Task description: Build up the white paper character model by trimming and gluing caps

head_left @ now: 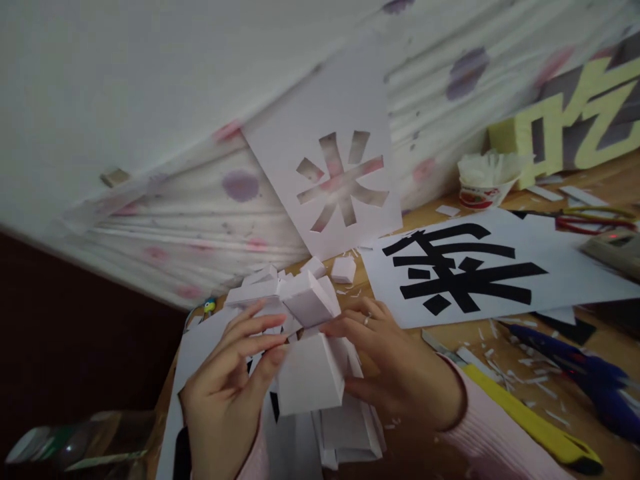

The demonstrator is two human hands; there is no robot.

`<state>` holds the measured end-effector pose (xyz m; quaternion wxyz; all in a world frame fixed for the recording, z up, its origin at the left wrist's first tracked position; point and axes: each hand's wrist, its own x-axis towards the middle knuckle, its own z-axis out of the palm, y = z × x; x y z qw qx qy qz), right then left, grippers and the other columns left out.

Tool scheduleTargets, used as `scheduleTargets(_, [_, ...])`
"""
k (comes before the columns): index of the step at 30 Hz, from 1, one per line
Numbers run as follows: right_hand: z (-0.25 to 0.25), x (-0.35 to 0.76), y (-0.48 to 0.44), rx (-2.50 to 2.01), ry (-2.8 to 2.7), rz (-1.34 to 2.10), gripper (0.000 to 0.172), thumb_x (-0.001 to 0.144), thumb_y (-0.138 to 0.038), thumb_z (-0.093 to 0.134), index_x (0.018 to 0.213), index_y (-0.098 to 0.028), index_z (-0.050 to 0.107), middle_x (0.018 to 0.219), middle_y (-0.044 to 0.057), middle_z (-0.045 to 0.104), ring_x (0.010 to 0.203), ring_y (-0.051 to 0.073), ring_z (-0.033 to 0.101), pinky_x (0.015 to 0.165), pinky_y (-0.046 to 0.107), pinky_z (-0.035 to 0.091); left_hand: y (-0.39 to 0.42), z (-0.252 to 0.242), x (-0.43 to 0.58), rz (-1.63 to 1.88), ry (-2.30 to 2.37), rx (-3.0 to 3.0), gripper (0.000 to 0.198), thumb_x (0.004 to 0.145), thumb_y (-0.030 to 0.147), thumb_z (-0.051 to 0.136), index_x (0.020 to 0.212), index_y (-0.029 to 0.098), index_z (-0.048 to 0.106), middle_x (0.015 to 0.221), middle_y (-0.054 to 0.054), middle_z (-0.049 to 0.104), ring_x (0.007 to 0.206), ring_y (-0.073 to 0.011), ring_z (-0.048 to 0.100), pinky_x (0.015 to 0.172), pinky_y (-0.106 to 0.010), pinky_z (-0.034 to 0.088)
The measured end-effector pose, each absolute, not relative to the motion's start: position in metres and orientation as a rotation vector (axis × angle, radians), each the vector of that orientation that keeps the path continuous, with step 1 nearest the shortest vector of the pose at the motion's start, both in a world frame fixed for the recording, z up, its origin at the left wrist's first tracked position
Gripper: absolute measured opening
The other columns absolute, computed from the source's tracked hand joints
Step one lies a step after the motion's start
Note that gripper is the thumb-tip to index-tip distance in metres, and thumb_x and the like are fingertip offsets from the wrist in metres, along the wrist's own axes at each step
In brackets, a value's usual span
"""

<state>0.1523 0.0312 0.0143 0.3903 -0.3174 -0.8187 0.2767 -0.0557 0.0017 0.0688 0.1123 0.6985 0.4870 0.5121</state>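
Note:
In the middle of the head view is a white paper or card structure (310, 377) built of several box-like folded parts. My left hand (225, 393) pinches its left edge between thumb and fingers. On the opposite side, my right hand (395, 367) grips the structure, with fingertips on the top edge and the thumb lower down at its side; a ring shows on one finger. Parts of the structure extend behind and below my hands. A white sheet with black print (295, 447) lies beneath it, mostly covered. A small white paper block (344, 270) sits just beyond.
A white sheet with a cut-out character (280, 143) leans on the curtain. To the right are a printed character sheet (380, 293), yellow utility knife (530, 417), blue glue gun (565, 357), paper bowl (483, 193), yellow character shape (537, 133) and paper scraps. A plastic bottle (100, 440) is lower left.

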Motion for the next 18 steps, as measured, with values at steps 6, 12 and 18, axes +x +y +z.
scheduleTargets(6, [0.008, 0.158, 0.022, -0.769, -2.081, 0.723, 0.053, 0.07, -0.006, 0.065, 0.119, -0.023, 0.057, 0.112, 0.007, 0.068, 0.105, 0.029, 0.052, 0.091, 0.05, 0.045, 0.012, 0.085, -0.057, 1.318, 1.285, 1.805, 0.019, 0.09, 0.037, 0.067, 0.076, 0.025, 0.07, 0.087, -0.003, 0.08, 0.084, -0.0221, 0.076, 0.07, -0.034, 0.065])
scheduleTargets(12, [0.006, 0.16, 0.016, -0.76, -2.085, 0.75, 0.052, 0.075, -0.004, 0.064, 0.122, -0.024, 0.056, 0.114, 0.006, 0.067, 0.106, 0.026, 0.052, 0.09, 0.045, 0.049, 0.014, 0.091, -0.054, 1.017, 0.975, 1.595, 0.023, 0.094, 0.045, 0.06, 0.083, 0.026, 0.064, 0.067, -0.001, 0.074, 0.059, -0.0177, 0.071, 0.055, -0.03, 0.059])
scheduleTargets(18, [0.006, 0.162, 0.014, -0.777, -2.103, 0.74, 0.054, 0.076, -0.004, 0.066, 0.123, -0.026, 0.055, 0.114, 0.005, 0.068, 0.108, 0.026, 0.051, 0.091, 0.045, 0.049, 0.021, 0.117, -0.069, 0.689, 1.066, 2.075, 0.016, 0.089, 0.035, 0.065, 0.076, 0.028, 0.07, 0.058, 0.001, 0.068, 0.046, -0.0139, 0.061, 0.041, -0.022, 0.047])
